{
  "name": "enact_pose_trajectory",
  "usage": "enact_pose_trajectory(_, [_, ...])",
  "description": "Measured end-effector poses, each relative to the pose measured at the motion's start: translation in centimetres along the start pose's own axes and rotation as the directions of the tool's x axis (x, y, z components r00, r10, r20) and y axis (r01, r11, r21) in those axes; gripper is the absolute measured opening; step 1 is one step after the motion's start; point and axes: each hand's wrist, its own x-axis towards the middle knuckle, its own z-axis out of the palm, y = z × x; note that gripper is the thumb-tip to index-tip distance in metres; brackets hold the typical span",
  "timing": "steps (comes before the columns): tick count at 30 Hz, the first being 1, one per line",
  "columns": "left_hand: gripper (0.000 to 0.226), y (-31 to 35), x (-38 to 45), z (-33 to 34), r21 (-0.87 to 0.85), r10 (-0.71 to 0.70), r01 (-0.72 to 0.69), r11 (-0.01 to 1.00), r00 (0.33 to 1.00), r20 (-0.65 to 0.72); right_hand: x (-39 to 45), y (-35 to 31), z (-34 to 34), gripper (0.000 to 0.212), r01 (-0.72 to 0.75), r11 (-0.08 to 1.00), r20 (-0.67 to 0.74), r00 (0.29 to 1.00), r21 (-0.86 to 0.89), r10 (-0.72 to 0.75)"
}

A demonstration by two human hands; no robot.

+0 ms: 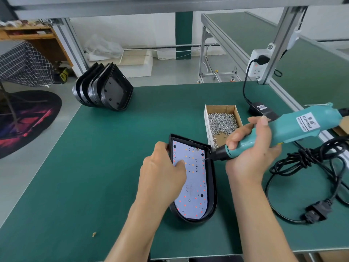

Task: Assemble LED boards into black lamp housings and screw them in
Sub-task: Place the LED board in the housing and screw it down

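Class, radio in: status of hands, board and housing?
Right hand grips screwdriver, bit at board edge. Left hand steadies housing. Nothing blocking.

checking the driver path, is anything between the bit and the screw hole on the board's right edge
Nothing visible. The driver in the right hand has its bit at a screw on the board already. The left hand presses the board's left side, away from the bit.
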Motion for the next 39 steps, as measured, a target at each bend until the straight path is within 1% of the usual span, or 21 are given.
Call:
enact_pose_trajectory(9, [0.023, -0.03, -0.11, 0.20, -0.019, 0.012, -0.012, 1.000, 1.000, -0.012, -0.08, 0.24, 0.20, 0.020, 0.018, 0.999, 0.004, 1.000, -0.032, -0.018])
enact_pose_trajectory(17, [0.023, 0.02, -0.04, 0.23, -0.023, 0.006, -0.006, 1.000, 1.000, -0.006, 0.15, 0.39, 0.14, 0.029, 0.009, 0.999, -0.015, 1.000, -0.046, -0.010])
enact_pose_trajectory(22, [0.024, 0.13, -0.10, 0.25, -0.033, 0.007, -0.007, 0.999, 1.000, -0.008, 0.06, 0.38, 0.28, 0.028, 0.007, 0.998, -0.022, 1.000, -0.055, -0.008])
enact_pose_trajectory(28, [0.023, 0.08, -0.14, 0.35, -0.041, 0.009, -0.010, 0.999, 1.000, -0.020, 0.07, 0.30, 0.31, 0.020, 0.006, 0.999, -0.015, 1.000, -0.037, -0.007])
enact_pose_trajectory(39, [0.023, 0.01, -0.17, 0.58, -0.045, 0.018, -0.019, 0.999, 0.999, -0.029, 0.11, 0.29, 0.35, 0.025, 0.003, 0.998, -0.008, 1.000, -0.059, -0.003])
